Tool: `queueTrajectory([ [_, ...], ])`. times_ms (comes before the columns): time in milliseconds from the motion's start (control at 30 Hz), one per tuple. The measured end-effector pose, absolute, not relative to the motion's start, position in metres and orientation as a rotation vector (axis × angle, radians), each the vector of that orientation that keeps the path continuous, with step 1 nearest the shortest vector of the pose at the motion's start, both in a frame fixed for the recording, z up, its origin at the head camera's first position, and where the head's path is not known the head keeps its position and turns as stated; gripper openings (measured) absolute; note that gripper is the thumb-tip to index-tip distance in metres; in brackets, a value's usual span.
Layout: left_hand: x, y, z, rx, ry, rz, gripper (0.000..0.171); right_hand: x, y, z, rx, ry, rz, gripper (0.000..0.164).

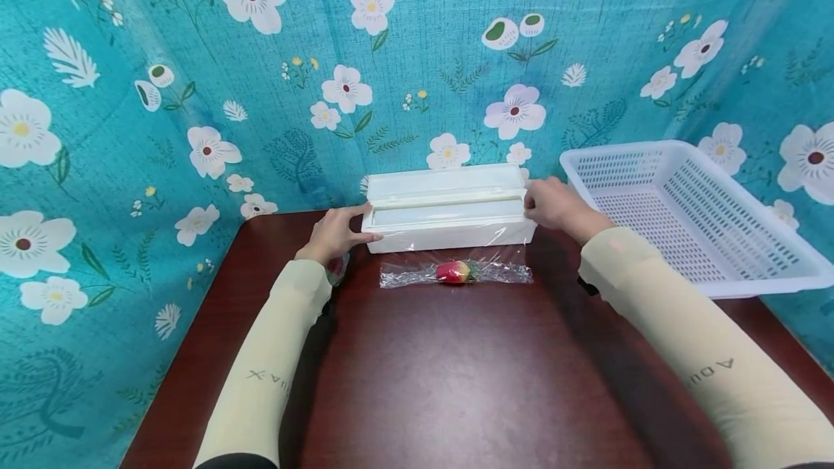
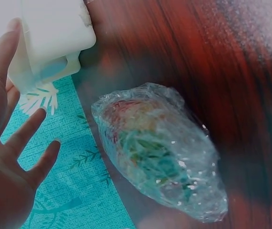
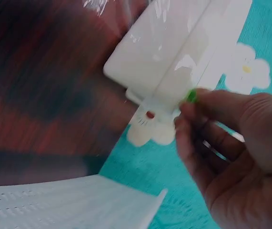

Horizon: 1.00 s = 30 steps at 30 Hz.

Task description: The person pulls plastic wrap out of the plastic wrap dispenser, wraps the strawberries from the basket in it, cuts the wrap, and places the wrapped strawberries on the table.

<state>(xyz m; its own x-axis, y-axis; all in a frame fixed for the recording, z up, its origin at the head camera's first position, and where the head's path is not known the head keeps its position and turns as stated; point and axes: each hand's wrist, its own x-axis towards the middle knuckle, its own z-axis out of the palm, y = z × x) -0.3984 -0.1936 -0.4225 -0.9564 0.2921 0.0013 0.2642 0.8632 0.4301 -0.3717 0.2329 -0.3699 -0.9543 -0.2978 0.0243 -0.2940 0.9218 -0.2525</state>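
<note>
A long white cling film dispenser (image 1: 449,236) stands at the back of the table with its lid raised. My left hand (image 1: 335,234) touches its left end, the thumb along the front; the left wrist view shows the fingers fairly straight and spread. At the right end, my right hand (image 3: 240,138) pinches a small green tab (image 3: 192,96) between thumb and forefinger. Clear film (image 1: 404,275) runs from the dispenser's front down over a red strawberry (image 1: 451,271) with a yellowish, green-leaved end. A film-wrapped strawberry (image 2: 145,138) lies beneath my left wrist.
A white perforated plastic basket (image 1: 769,286) stands at the back right, beside my right forearm. The dark reddish-brown table (image 1: 456,375) stretches toward me. Behind it hangs a turquoise flowered cloth (image 1: 417,49).
</note>
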Motion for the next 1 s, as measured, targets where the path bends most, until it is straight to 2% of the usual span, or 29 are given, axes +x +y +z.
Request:
queueTrajectory([
  [167, -0.4, -0.192, -0.42, 0.45, 2.968, 0.675, 0.085, -0.369, 0.225, -0.372, -0.461, 3.132, -0.339, 0.01],
  [500, -0.403, -0.19, -0.419, 0.451, 2.952, 0.649, 0.085, -0.37, 0.232, -0.39, -0.427, 3.104, -0.517, 0.01],
  [1000, -0.403, -0.2, -0.424, 0.485, 2.917, 0.732, 0.086, -0.367, 0.229, -0.387, -0.462, 3.092, -0.482, 0.01],
])
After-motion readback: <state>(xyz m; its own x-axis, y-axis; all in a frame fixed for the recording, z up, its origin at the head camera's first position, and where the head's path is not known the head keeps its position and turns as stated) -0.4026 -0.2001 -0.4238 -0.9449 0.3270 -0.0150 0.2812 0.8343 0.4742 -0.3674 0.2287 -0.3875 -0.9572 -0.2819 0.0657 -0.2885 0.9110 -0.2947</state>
